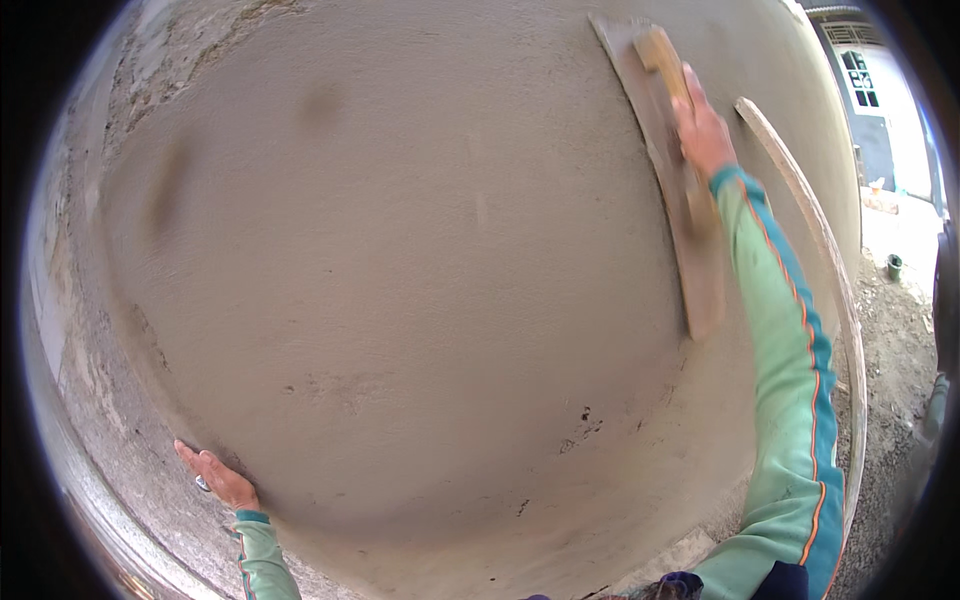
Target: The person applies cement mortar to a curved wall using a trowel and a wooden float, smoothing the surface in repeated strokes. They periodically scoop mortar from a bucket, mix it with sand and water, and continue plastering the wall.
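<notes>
Green long sleeves with orange and blue stripes entered from the lower edge, nearest the lens. Left hand (218, 478) lay flat and open against the grey wet-plastered wall (400, 280) at lower left, fingers spread, gripping nothing, apparently bracing. Plaster surface across the middle was mostly even, with darker smudges at upper left and small pits and flecks at lower centre. Right hand (703, 128) was closed around the pale wooden handle (660, 55) of a long, narrow wooden plastering float (690, 220), blade pressed flat to the wall at upper right and running steeply downward. Just beyond the right arm, a thin pale wooden strip (810, 220) stood against the wall's edge. Further right, bare ground with a small dark pot (894, 266) and a white building (880, 100) with a window. Judgement: smoothing stage, coat already applied, float in mid-pass. Next stroke would call for steady flat pressure, sweeping toward the rougher lower-centre patch without digging an edge in.
</notes>
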`<state>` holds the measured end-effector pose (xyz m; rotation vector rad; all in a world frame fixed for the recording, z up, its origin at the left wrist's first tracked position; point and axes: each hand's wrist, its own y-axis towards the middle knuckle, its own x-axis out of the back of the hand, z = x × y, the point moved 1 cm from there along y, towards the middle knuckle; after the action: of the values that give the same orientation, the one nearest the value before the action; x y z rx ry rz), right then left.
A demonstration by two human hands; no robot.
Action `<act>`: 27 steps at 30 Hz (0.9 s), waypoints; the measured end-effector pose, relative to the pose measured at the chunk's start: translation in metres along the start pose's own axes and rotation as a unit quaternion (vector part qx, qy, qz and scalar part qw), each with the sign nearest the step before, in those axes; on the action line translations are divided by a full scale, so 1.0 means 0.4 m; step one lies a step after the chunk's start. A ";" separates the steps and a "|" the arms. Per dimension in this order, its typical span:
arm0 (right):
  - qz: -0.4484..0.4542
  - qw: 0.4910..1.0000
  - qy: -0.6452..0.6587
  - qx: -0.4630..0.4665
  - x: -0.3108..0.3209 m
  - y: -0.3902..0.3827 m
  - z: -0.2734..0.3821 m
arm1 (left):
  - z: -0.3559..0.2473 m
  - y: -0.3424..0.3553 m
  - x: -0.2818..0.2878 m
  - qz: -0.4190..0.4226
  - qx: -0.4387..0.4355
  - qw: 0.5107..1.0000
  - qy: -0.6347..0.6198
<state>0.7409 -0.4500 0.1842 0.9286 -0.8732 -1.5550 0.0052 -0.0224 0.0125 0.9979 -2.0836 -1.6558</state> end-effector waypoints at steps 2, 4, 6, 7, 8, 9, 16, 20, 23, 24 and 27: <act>0.004 1.000 -0.007 -0.016 0.000 0.073 0.099 | -0.002 -0.012 -0.025 0.001 0.015 1.000 -0.018; 0.002 0.998 -0.019 0.060 -0.042 0.075 0.177 | -0.006 -0.021 -0.029 0.002 0.021 0.999 -0.037; -0.018 0.986 0.000 0.166 -0.065 -0.057 0.118 | 0.001 -0.005 0.000 -0.008 0.016 0.998 -0.059; -0.030 0.976 0.018 0.213 -0.085 -0.116 0.076 | 0.007 0.013 0.024 -0.007 -0.005 1.000 -0.029; -0.024 0.986 0.006 0.165 -0.071 -0.102 0.029 | 0.012 0.022 0.040 -0.008 -0.020 1.000 -0.005; -0.016 0.993 -0.013 0.117 -0.038 -0.063 -0.030 | 0.015 0.021 0.045 -0.005 -0.032 0.999 0.015; -0.009 0.989 -0.045 0.141 -0.091 0.127 0.212 | -0.003 -0.032 -0.038 0.002 0.004 0.999 -0.034; -0.026 0.985 -0.009 0.173 -0.099 0.000 0.068 | 0.004 0.026 0.044 -0.008 -0.019 1.000 -0.010; -0.019 0.998 -0.026 0.054 -0.064 0.166 0.115 | -0.009 0.003 0.008 -0.006 -0.010 1.000 -0.001; -0.018 0.999 -0.039 0.031 -0.040 0.212 0.151 | -0.014 -0.016 -0.026 0.001 -0.003 1.000 -0.006; 0.005 0.995 -0.057 0.087 -0.097 0.171 0.274 | -0.008 -0.029 -0.049 0.002 -0.001 0.999 -0.038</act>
<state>0.6751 -0.4158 0.2970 0.9640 -1.1069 -1.5522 0.0251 -0.0127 0.0060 0.9440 -2.1308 -1.7197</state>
